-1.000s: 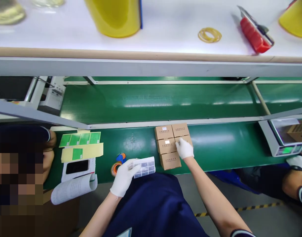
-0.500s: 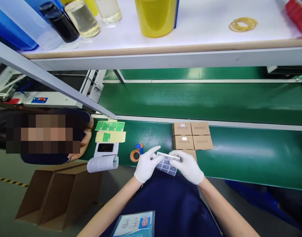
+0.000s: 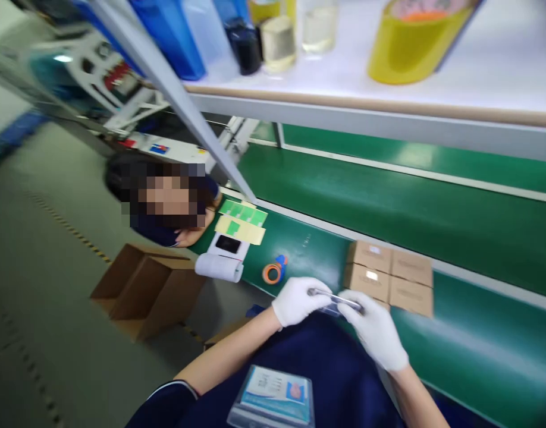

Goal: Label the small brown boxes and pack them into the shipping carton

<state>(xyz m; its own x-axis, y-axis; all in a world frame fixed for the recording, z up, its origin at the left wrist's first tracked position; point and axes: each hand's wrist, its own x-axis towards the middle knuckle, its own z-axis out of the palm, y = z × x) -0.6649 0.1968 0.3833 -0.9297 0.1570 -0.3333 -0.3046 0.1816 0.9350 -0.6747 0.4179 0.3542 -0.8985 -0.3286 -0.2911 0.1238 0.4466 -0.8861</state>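
In white gloves, both my hands hold a thin flat panel (image 3: 334,298) in front of my body, at the table's near edge. It is turned nearly edge-on, so a narrow pale, shiny edge faces up and its gridded face is mostly hidden. My left hand (image 3: 298,302) is closed on the panel's left end. Its right end is pinched by my right hand (image 3: 375,329). Just beyond and to the right are brown cardboard boxes (image 3: 411,270), packed side by side. A roll of orange tape (image 3: 272,274) with a blue part lies left of my left hand.
A co-worker (image 3: 166,202) leans on the green table (image 3: 482,333) at left, near green label sheets (image 3: 244,212), a phone (image 3: 228,244) and curled paper (image 3: 219,267). Overhead, a shelf (image 3: 344,98) holds bottles and a yellow container (image 3: 404,50). Open cartons (image 3: 143,291) stand on the floor.
My view has swung left and tilted. The panel has turned from showing its gridded face to nearly edge-on, and my left fingers have closed in on it.
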